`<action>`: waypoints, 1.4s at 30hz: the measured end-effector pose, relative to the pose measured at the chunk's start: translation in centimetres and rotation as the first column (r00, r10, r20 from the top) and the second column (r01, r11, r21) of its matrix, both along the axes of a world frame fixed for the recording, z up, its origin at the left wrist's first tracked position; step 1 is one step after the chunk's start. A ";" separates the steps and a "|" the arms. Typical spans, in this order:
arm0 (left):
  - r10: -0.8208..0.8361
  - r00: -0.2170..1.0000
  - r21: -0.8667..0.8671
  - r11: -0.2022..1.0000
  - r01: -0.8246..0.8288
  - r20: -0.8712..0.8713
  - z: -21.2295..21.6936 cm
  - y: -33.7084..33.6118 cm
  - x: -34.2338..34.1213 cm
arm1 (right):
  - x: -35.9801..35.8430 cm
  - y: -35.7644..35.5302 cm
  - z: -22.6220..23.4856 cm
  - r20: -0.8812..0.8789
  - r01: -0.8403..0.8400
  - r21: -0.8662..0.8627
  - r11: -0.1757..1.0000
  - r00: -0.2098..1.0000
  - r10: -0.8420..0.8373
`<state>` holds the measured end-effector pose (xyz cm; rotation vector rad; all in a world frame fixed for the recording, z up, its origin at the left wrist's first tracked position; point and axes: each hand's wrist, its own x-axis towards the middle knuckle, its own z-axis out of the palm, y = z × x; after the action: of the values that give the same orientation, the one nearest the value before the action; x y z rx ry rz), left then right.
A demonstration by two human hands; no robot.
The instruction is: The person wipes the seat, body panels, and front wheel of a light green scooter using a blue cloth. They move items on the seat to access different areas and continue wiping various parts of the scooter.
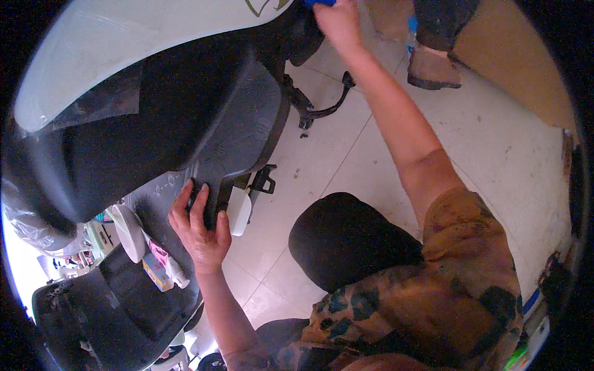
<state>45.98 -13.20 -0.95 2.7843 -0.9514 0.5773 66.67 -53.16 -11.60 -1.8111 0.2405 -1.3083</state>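
A scooter body with black plastic panels (204, 93) and a pale, glossy upper panel (154, 46) fills the upper left. My left hand (201, 238) rests on the ridge of the black footboard (244, 123), its fingers spread over the plastic and its thumb apart. My right arm reaches to the top edge, where my right hand (340, 25) is closed on a blue thing (318, 3). The frame cuts most of that thing off, so its kind does not show. Clear film clings to part of the black panel.
A black metal lever (328, 111) juts out over the tiled floor (346, 161). Another person's brown shoe (433, 68) stands by a brown cardboard sheet (513, 59). A small orange-and-blue box (157, 272) and a pink-and-white tube (168, 263) lie beside a dark plastic shell (111, 309) at lower left.
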 end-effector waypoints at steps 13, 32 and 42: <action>0.032 0.999 0.029 0.999 -0.032 -0.017 0.8 0.7 -0.5 | -15.6 11.6 -2.0 -0.070 -0.413 0.735 0.537 0.742 0.667; 0.064 0.997 -0.004 0.998 -0.064 -0.052 1.0 0.8 -0.6 | -17.1 3.4 -12.1 -0.409 -0.030 0.771 0.636 0.742 0.531; 0.076 0.997 -0.051 0.996 -0.078 -0.033 0.8 1.1 -0.9 | -15.6 8.3 5.3 0.147 -0.460 0.407 0.789 0.886 0.440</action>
<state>45.11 -12.10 -0.12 2.7853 -0.8141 0.5596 51.07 -44.88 -6.30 -1.3448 0.0543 -0.8663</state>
